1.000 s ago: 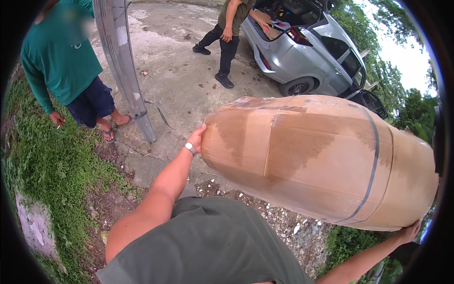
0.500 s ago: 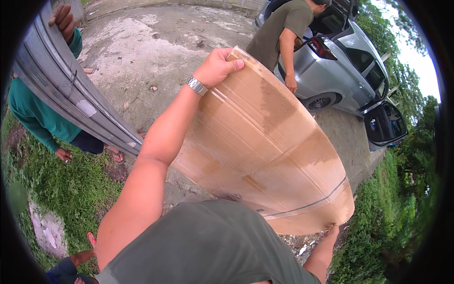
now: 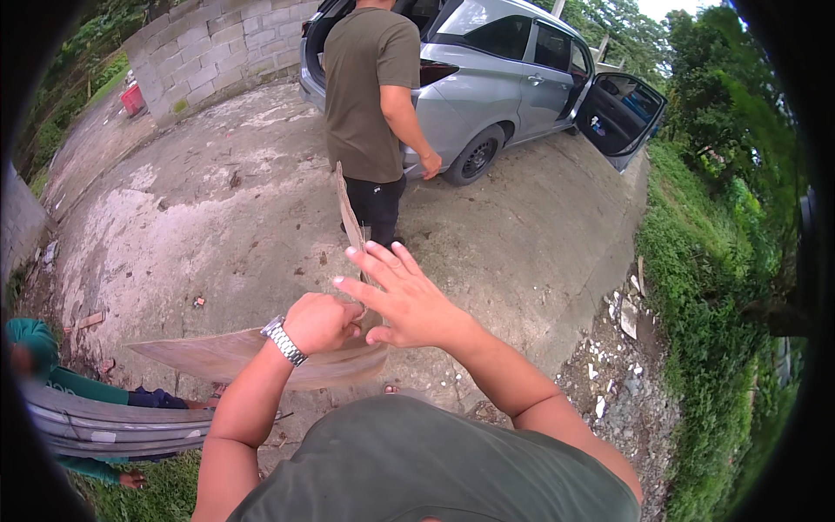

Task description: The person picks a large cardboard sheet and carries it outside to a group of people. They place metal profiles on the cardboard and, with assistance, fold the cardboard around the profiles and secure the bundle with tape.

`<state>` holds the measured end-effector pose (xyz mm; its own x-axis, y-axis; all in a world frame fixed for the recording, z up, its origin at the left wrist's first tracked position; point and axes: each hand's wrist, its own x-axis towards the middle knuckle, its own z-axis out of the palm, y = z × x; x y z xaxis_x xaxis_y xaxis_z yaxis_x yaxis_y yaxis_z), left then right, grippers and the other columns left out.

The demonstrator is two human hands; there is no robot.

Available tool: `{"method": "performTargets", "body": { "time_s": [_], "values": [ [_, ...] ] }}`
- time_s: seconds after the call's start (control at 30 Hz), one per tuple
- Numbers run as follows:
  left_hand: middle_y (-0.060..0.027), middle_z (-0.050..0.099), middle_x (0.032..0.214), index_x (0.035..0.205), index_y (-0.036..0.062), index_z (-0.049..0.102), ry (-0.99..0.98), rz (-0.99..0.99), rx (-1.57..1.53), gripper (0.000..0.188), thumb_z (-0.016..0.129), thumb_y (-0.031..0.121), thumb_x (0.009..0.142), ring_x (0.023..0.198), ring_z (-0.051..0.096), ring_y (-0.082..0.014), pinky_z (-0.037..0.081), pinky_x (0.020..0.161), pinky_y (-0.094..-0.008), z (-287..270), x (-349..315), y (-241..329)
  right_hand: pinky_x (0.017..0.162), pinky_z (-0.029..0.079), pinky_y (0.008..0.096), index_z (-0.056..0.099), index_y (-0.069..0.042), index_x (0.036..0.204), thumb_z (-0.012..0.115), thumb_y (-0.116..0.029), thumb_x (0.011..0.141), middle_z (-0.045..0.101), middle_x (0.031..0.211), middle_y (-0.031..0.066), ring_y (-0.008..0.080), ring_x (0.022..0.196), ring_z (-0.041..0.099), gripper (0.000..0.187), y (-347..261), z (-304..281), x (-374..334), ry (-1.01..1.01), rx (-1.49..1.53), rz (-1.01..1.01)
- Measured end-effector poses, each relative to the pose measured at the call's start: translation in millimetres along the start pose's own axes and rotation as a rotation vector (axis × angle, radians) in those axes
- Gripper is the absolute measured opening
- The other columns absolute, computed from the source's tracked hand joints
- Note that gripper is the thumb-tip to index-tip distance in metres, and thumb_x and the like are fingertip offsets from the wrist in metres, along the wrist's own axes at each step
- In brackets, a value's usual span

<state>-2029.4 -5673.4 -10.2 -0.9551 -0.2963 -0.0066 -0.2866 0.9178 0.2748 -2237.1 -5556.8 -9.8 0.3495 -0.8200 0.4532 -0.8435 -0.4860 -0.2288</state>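
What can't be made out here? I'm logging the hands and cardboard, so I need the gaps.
Head view:
- Cardboard sheet: seen edge-on, faces unreadable.
- Left hand: fist hides its fingertips' grip.
- Right hand: palm faces away; contact unclear.
- Car: boot interior hidden behind standing person.

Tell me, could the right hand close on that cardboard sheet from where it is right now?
Probably yes. The right hand is spread open right beside the upright part of the cardboard sheet, whose edge the left hand grips. Nothing shows between its fingers and the cardboard.
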Motion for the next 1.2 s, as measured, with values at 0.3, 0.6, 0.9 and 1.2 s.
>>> {"method": "performTargets", "body": {
  "time_s": [0.3,0.6,0.9,1.2],
  "values": [
    [-0.0115,0.075,0.084,0.091,0.0124,0.073,-0.172,-0.290,0.018,0.025,0.076,0.037,0.084,0.082,0.072,-0.0349,0.055,0.071,-0.0499,83.4,-40.0,-50.9,0.098,0.044,0.0473,0.068,-0.015,0.088,0.077,-0.028,0.080,0.071,0.087,0.0040,0.0251,0.094,0.069,0.018,-1.1,174.5,-4.9,-0.361,-0.057,0.203],
    [-0.0037,0.071,0.086,0.085,0.0155,0.075,0.113,-0.341,0.127,0.024,0.073,0.039,0.086,0.094,0.063,-0.0238,0.042,0.090,-0.0421,133.5,-114.1,-141.4,0.085,0.046,0.0496,0.072,-0.015,0.096,0.074,-0.029,0.084,0.073,0.097,0.0065,0.0293,0.098,0.069,0.019,12.7,221.0,-8.7,-0.518,0.001,0.455],
    [-0.0014,0.071,0.089,0.085,0.0187,0.075,0.194,-0.400,0.028,0.021,0.064,0.034,0.093,0.095,0.061,-0.0238,0.037,0.090,-0.0443,153.8,-81.3,-144.5,0.091,0.054,0.0480,0.068,-0.017,0.128,0.076,-0.043,0.086,0.074,0.114,0.0156,0.0371,0.109,0.069,0.050,-5.1,232.4,68.8,-0.761,0.184,0.597],
    [-0.0038,0.075,0.083,0.075,0.0156,0.076,0.251,-0.527,-0.027,0.027,0.063,0.032,0.093,0.089,0.061,-0.0251,0.036,0.087,-0.0439,161.6,-57.8,-140.5,0.084,0.057,0.0528,0.078,-0.004,0.096,0.061,-0.035,0.096,0.075,0.101,0.0238,0.0408,0.094,0.073,0.035,-2.3,271.7,71.1,-0.649,0.054,0.712]
  ]
}}
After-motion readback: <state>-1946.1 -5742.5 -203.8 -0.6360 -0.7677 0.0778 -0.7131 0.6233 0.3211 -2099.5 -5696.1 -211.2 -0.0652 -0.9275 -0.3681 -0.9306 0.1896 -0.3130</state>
